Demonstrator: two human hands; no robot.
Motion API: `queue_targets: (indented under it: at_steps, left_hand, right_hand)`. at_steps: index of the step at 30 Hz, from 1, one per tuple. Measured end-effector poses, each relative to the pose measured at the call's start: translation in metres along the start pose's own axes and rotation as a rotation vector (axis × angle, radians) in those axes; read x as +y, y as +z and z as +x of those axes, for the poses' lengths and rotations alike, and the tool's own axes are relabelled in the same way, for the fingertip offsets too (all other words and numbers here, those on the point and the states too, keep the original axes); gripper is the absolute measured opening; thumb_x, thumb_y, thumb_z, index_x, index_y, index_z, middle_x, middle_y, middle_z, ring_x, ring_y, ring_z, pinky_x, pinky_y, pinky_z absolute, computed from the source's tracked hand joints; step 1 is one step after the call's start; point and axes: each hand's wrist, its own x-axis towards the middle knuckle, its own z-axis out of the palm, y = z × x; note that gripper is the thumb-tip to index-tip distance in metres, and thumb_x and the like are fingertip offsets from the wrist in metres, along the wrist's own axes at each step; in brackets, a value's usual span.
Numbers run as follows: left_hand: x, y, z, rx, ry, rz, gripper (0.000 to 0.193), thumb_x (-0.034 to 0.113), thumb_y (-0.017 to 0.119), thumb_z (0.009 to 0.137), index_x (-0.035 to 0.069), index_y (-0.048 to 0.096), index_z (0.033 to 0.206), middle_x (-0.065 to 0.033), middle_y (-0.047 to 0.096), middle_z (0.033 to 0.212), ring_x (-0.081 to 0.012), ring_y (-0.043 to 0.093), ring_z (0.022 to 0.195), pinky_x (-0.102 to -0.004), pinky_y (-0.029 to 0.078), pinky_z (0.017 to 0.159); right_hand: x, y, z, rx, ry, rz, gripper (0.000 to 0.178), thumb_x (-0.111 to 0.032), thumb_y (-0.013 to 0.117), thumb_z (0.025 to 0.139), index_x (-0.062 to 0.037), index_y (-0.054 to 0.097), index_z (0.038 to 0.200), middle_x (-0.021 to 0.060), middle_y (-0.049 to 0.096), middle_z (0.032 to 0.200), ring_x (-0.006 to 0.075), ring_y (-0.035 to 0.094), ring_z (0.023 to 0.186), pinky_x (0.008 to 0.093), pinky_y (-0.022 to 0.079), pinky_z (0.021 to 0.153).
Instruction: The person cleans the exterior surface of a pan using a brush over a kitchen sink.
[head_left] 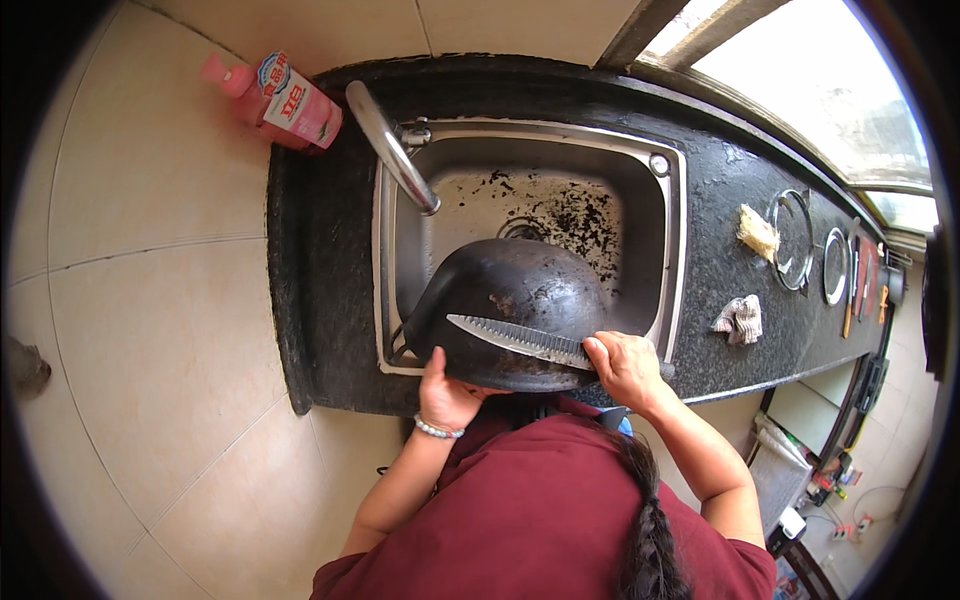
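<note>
A blackened wok (510, 285) is tipped over the near side of the steel sink (670, 230), its sooty underside facing up. My left hand (450, 400) grips its near left rim, thumb on the outside and fingers partly hidden beneath. In my right hand (630, 375) is a knife with a toothed blade (520, 340), held by the handle end. The blade lies across the wok's near side, pointing left, and seems to touch the surface. Dark flakes (590, 225) are scattered over the sink bottom, beyond the wok and around the drain (525, 230).
A curved faucet (390, 145) reaches over the sink's left side. Behind it stands a pink pump bottle (295, 105). On the dark counter (715, 200) at right lie a yellowish scrubber (757, 233), a crumpled cloth (740, 320) and metal rings (793, 240). A window (820, 80) is at upper right.
</note>
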Motion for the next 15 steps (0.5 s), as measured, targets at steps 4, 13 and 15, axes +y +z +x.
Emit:
queue_targets:
  at_steps: [4, 13, 15]
  left_hand:
    - [0.018, -0.027, 0.008, 0.155, 0.086, 0.147, 0.038, 0.014, 0.062, 0.084, 0.006, 0.055, 0.12, -0.0096, 0.061, 0.117, -0.0247, 0.06, 0.106, -0.0397, 0.051, 0.089]
    - [-0.026, 0.019, 0.005, 0.202, 0.195, 0.349, 0.035, 0.011, 0.057, 0.085, 0.003, 0.054, 0.118, -0.0105, 0.062, 0.114, -0.0276, 0.061, 0.102, -0.0464, 0.053, 0.085]
    - [-0.027, 0.024, 0.004, 0.214, 0.207, 0.423, 0.034, 0.013, 0.056, 0.086, 0.001, 0.054, 0.117, -0.0125, 0.063, 0.111, -0.0287, 0.063, 0.098, -0.0464, 0.054, 0.081]
  right_hand:
    - [0.001, -0.004, 0.002, 0.017, -0.005, 0.016, 0.035, -0.031, 0.045, 0.094, -0.0053, 0.053, 0.071, 0.0143, 0.057, 0.067, 0.0356, 0.058, 0.067, 0.045, 0.045, 0.061]
    - [0.046, 0.015, -0.004, 0.165, 0.002, 0.053, 0.033, -0.029, 0.048, 0.093, -0.0057, 0.052, 0.071, 0.0132, 0.056, 0.066, 0.0337, 0.058, 0.064, 0.0435, 0.044, 0.059]
    - [0.052, 0.019, -0.003, 0.244, -0.081, 0.068, 0.03, -0.027, 0.052, 0.091, -0.0066, 0.05, 0.069, 0.0121, 0.052, 0.063, 0.0323, 0.056, 0.06, 0.0415, 0.044, 0.056]
